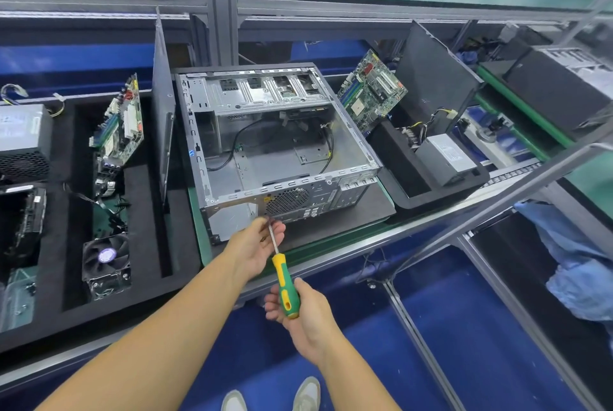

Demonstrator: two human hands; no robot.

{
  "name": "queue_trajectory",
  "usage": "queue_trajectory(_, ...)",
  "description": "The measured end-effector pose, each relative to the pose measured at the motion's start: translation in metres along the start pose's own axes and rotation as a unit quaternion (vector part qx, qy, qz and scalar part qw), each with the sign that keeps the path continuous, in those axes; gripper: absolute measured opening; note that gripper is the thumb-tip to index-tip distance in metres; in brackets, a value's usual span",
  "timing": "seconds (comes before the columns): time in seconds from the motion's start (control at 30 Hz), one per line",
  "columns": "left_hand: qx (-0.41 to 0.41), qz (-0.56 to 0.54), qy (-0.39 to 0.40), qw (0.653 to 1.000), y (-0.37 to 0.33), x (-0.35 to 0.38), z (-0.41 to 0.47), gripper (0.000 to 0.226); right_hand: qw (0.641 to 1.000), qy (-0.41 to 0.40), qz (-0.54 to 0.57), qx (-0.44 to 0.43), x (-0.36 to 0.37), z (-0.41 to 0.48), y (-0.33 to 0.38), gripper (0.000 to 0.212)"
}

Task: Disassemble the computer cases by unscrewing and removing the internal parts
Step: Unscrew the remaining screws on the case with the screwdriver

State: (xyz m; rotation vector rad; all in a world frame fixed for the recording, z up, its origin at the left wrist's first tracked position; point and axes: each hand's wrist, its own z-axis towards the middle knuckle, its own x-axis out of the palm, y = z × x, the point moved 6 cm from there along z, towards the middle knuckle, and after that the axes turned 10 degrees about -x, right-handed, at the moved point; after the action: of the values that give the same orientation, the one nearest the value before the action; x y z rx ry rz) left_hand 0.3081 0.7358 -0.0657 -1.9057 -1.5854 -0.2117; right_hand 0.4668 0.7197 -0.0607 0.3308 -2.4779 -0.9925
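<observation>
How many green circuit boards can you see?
2. The left motherboard stands on edge left of the open computer case; the right motherboard leans just right of it. Others may be hidden.

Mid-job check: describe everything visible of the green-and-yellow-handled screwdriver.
The green-and-yellow-handled screwdriver has a plastic-looking handle and a thin bare-metal shaft. It slants up and away, tip at the rear panel of the open grey metal computer case, beside its round fan grille. The right hand grips the handle's lower end; the left hand curls its fingers round the shaft near the tip, hiding it.
</observation>
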Motion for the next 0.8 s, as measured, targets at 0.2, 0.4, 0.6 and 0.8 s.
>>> queue_trajectory(0.2, -0.009, -0.006, -0.010, 1.000, 0.000, -0.002, 0.005, 0.017, 0.993, 0.022, -0.112, -0.041, -0.006, 0.003, 0.009, 0.022)
queue_trajectory(0.4, 0.003, 0.024, -0.030, 0.999, -0.002, -0.007, 0.005, 0.016, 0.958, 0.008, -0.264, -0.114, -0.005, 0.007, 0.021, 0.028)
queue_trajectory(0.6, 0.010, 0.032, -0.033, 0.999, -0.004, -0.008, 0.004, 0.013, 0.967, 0.019, -0.245, -0.072, -0.003, 0.007, 0.017, 0.032)
queue_trajectory(0.8, 0.016, 0.036, -0.018, 0.999, -0.001, -0.008, 0.004, 0.014, 0.945, 0.052, -0.304, -0.105, -0.003, 0.005, 0.020, 0.018)
